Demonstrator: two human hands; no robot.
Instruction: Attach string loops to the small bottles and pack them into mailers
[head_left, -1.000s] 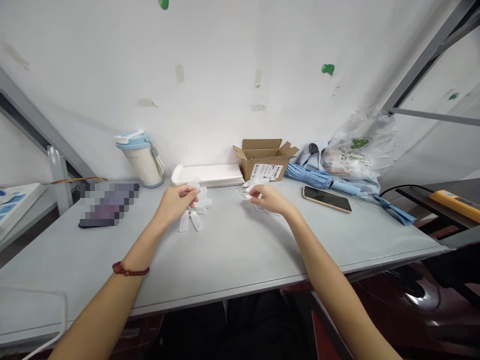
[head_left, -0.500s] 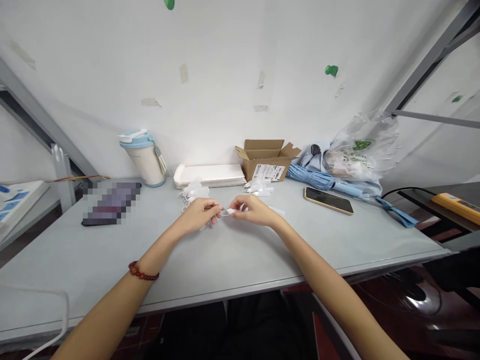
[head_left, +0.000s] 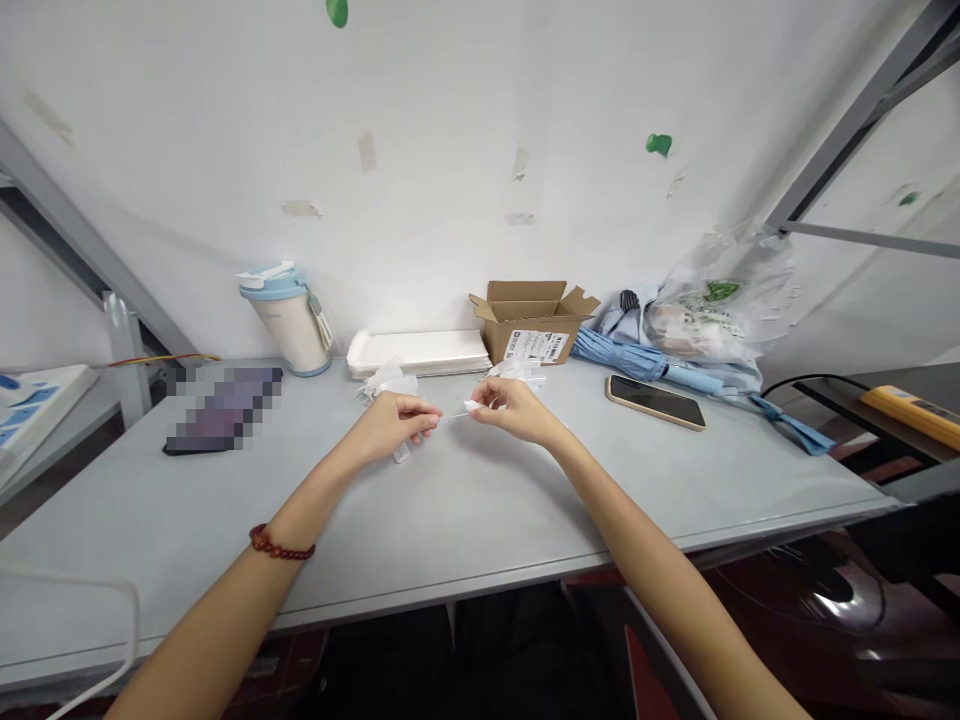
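My left hand [head_left: 397, 425], with a red beaded bracelet on its wrist, pinches one end of a thin white string [head_left: 454, 414]. The string crosses the short gap to my right hand [head_left: 517, 410]. There my thumb and fingers are closed on a small white tag-like piece [head_left: 472, 406]; its exact kind is too small to make out. Below my left hand a small translucent white piece [head_left: 403, 453] shows, partly covered by the fingers. Behind the left hand lies a pile of white strung pieces [head_left: 390, 379]. Another translucent bunch [head_left: 531, 374] is behind the right hand, partly hidden.
At the back stand a stack of white trays [head_left: 420, 352], an open cardboard box [head_left: 536, 340] and a cream tumbler [head_left: 289, 325]. A phone [head_left: 656, 401], a blue umbrella [head_left: 637, 355] and a plastic bag [head_left: 724, 310] are on the right. A dark pixelated item [head_left: 225, 410] lies left.
My hands have drawn slightly apart, and more of the string shows between them. The small white piece now sticks out at my right fingertips. A translucent piece shows more below my left hand.
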